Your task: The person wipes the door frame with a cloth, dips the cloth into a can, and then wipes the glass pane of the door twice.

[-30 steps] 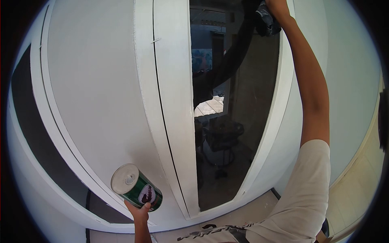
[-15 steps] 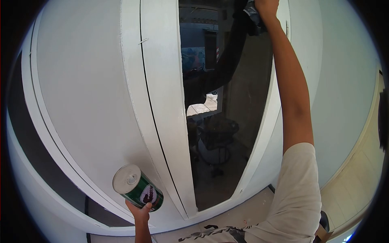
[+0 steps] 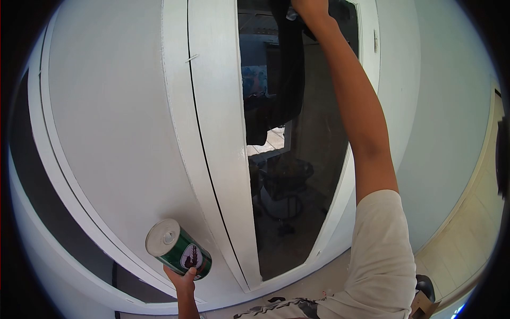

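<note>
My left hand (image 3: 181, 277) grips a green can (image 3: 183, 254) with a pale round lid and a label, held tilted in front of the white wall at the lower left. Raised to the top edge of the view, my right hand (image 3: 312, 7) is at the upper part of a dark glass pane (image 3: 324, 122). A small crumpled grey piece (image 3: 291, 14) shows beside its fingers, pressed at the glass. The fingers of this hand are partly cut off by the frame edge. The glass reflects a dark arm and body.
White frame (image 3: 220, 133) borders the glass, with a narrow dark gap on its left. Another dark pane (image 3: 64, 212) lies at the far left. At the lower right are a dark object (image 3: 425, 287) and a cardboard box (image 3: 421, 305) on the floor.
My right hand has moved left along the top of the glass with the grey piece. The can in my left hand has shifted very slightly left and down.
</note>
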Available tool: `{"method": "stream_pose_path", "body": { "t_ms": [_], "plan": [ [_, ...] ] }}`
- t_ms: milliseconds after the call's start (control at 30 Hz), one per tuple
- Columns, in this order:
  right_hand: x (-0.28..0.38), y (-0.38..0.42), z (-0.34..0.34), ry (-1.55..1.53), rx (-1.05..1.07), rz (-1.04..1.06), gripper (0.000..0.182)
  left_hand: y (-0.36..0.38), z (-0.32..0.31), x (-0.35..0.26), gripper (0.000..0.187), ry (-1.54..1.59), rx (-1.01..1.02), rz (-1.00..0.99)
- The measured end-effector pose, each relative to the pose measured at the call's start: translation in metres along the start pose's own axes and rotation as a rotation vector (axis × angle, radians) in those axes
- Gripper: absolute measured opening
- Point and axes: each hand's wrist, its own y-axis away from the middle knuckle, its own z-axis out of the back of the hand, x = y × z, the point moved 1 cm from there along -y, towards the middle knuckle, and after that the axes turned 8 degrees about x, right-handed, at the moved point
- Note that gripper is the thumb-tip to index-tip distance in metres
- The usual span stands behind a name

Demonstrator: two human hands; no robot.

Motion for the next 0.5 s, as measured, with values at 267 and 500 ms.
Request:
{"method": "stream_pose_path", "body": {
  "t_ms": [267,500],
  "plan": [
    [-0.115,0.035,0.009,0.170,0.030,-0.263,0.014,0.000,0.003,-0.002,0.121,-0.028,0.019,-0.020],
    [-0.028,0.006,0.008,0.003,-0.022,-0.024,0.011,0.004,-0.004,-0.011,0.128,-0.065,0.027,0.013]
  ]
}}
